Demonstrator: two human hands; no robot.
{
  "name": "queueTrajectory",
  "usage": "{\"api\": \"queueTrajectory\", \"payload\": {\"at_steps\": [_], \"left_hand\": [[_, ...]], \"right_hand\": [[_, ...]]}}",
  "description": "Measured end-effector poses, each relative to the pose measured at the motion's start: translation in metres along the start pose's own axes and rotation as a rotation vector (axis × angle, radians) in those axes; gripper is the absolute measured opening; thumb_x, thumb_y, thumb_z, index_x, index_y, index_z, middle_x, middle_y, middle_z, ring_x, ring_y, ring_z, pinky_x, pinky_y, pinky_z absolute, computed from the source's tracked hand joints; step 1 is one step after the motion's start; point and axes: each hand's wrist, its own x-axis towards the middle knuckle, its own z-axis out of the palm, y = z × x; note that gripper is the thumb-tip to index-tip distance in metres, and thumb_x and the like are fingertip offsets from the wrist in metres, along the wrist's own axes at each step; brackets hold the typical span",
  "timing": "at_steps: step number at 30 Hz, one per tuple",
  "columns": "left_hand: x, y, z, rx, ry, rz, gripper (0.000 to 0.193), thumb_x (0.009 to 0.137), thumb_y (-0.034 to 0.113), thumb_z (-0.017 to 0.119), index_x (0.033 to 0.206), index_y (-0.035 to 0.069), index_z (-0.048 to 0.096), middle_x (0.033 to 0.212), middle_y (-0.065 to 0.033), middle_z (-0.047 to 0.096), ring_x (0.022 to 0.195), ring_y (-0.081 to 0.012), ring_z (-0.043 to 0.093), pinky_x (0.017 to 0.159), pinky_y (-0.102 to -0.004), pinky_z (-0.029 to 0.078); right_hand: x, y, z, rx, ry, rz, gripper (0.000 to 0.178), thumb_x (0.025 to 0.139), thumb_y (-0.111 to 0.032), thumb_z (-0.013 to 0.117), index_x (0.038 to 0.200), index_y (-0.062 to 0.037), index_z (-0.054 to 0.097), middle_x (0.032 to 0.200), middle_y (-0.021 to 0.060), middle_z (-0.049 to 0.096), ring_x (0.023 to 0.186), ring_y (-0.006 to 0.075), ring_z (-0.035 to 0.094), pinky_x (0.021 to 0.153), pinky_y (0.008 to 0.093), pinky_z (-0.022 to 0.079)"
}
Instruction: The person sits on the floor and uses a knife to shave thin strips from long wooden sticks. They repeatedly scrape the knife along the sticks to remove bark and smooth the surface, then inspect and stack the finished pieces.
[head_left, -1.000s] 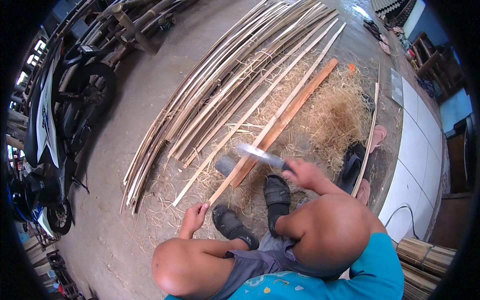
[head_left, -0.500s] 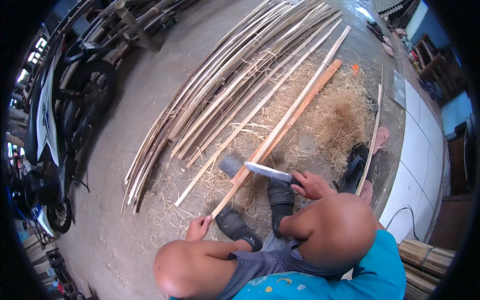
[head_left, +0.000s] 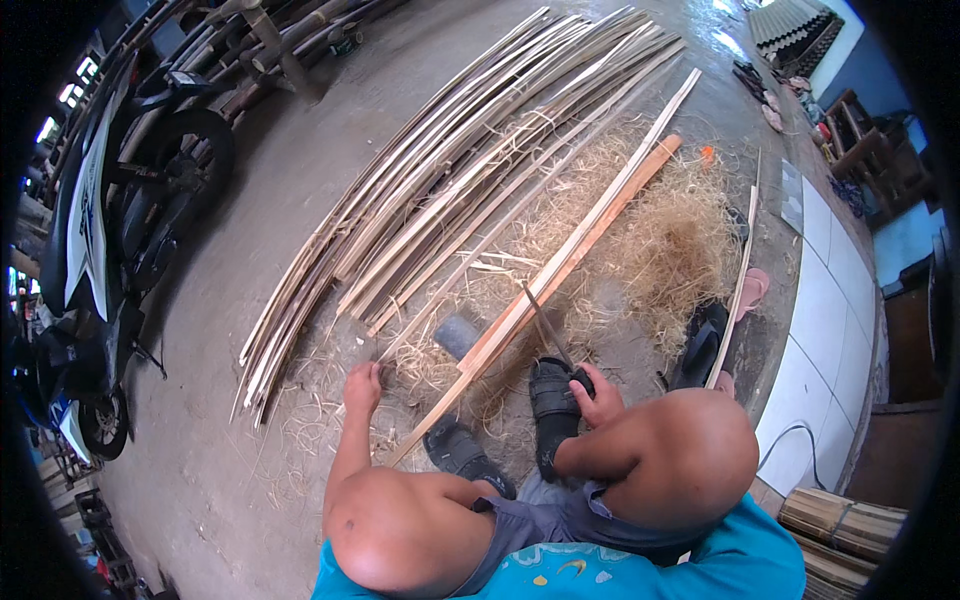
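Observation:
My right hand [head_left: 600, 396] is wrapped round the dark handle of a knife [head_left: 546, 322], held by my right sandal, its blade pointing up and away, seen nearly edge-on. My left hand [head_left: 363, 388] has its fingers closed at the near end of a long pale bamboo strip [head_left: 470, 270], which looks smeared by motion. Another bamboo strip [head_left: 430, 424] rests loose along a reddish wooden board [head_left: 618, 207], its near end beside my left sandal. A dark grey cylindrical block [head_left: 458, 336] sits against the board's near end.
A large spread of bamboo strips [head_left: 440, 180] covers the floor ahead. Curly shavings [head_left: 680, 245] heap right of the board. A motorcycle [head_left: 110, 230] stands at left, white tiles [head_left: 815, 300] at right. Bundled slats [head_left: 840, 525] lie at lower right.
My left hand has let go of the strip on the board and moved up and left to another strip. The knife has lowered and turned, its blade now pointing away.

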Motion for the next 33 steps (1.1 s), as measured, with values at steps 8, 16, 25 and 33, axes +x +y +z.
{"api": "queueTrajectory", "payload": {"at_steps": [8, 16, 25, 33], "left_hand": [[-0.005, 0.046, -0.038, -0.093, -0.103, -0.121, 0.036, 0.097, 0.038, 0.058, 0.098, 0.004, 0.071, 0.083, -0.0203, 0.069, 0.077, -0.0382, 0.066, 0.071, -0.0439, 0.05], [-0.003, 0.069, -0.034, -0.228, 0.001, -0.155, 0.04, 0.095, 0.044, 0.061, 0.097, 0.005, 0.073, 0.08, -0.0164, 0.071, 0.075, -0.0321, 0.069, 0.07, -0.0419, 0.051], [-0.008, 0.082, -0.019, -0.087, -0.058, -0.127, 0.045, 0.091, 0.051, 0.064, 0.097, 0.008, 0.071, 0.084, -0.0183, 0.071, 0.083, -0.0392, 0.068, 0.073, -0.0467, 0.051], [-0.027, 0.094, -0.046, -0.214, 0.043, -0.194, 0.05, 0.086, 0.054, 0.071, 0.096, 0.005, 0.073, 0.081, -0.0158, 0.072, 0.075, -0.0307, 0.069, 0.068, -0.0397, 0.052]], "right_hand": [[0.014, 0.052, 0.023, 0.461, 0.117, 0.306, 0.044, 0.098, -0.031, 0.062, 0.136, -0.0105, 0.053, 0.081, 0.0084, 0.066, 0.064, 0.0164, 0.063, 0.057, 0.0319, 0.052], [0.025, 0.027, 0.027, 0.59, 0.163, 0.356, 0.041, 0.099, -0.029, 0.061, 0.134, -0.0093, 0.053, 0.077, 0.0026, 0.061, 0.057, 0.0089, 0.055, 0.049, 0.026, 0.047], [0.021, 0.042, 0.016, 0.566, 0.178, 0.429, 0.03, 0.101, -0.027, 0.057, 0.126, -0.0099, 0.053, 0.084, 0.0028, 0.062, 0.063, 0.0104, 0.058, 0.054, 0.0276, 0.05], [0.03, 0.064, 0.03, 0.574, 0.2, 0.395, 0.042, 0.102, -0.027, 0.056, 0.138, -0.0087, 0.044, 0.081, 0.0029, 0.058, 0.06, 0.011, 0.056, 0.05, 0.0274, 0.048]]}}
